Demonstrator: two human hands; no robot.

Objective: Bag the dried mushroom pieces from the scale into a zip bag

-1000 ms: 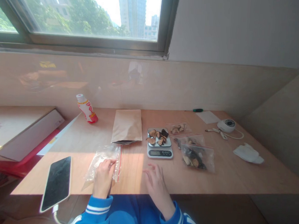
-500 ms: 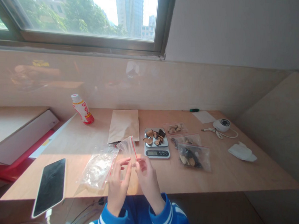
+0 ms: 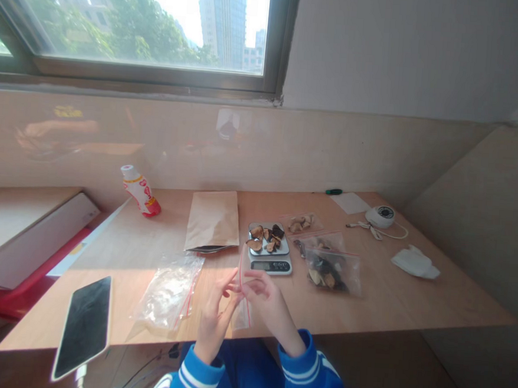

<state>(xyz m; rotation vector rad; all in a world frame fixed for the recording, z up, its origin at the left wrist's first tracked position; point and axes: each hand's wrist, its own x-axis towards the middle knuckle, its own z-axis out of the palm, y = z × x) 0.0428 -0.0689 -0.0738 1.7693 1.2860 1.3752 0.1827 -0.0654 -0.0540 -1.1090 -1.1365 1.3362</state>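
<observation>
Close to the table's front edge, my left hand [image 3: 217,312] and my right hand [image 3: 270,299] meet at a clear zip-lock bag [image 3: 242,316] with a red seal line. Fingers of both hands pinch it near the seal, and the bag hangs partly hidden behind them. Just beyond my hands stands a white kitchen scale [image 3: 276,267] with dried mushroom pieces [image 3: 270,236] on its plate. The digits on its display are too small to read. To the left of my left hand lies a stack of clear zip-lock bags [image 3: 167,291].
Filled zip bags [image 3: 331,273] lie right of the scale. A brown paper pouch [image 3: 214,217] is behind. At left are a red and white bottle [image 3: 141,192] and a phone [image 3: 84,326] on a cable. A white camera [image 3: 380,216] and crumpled tissue [image 3: 415,262] lie right.
Both hands have shifted right with the bag. The bag has turned, so its red seal now runs more upright between my fingers. The scale and mushroom pieces stay in place.
</observation>
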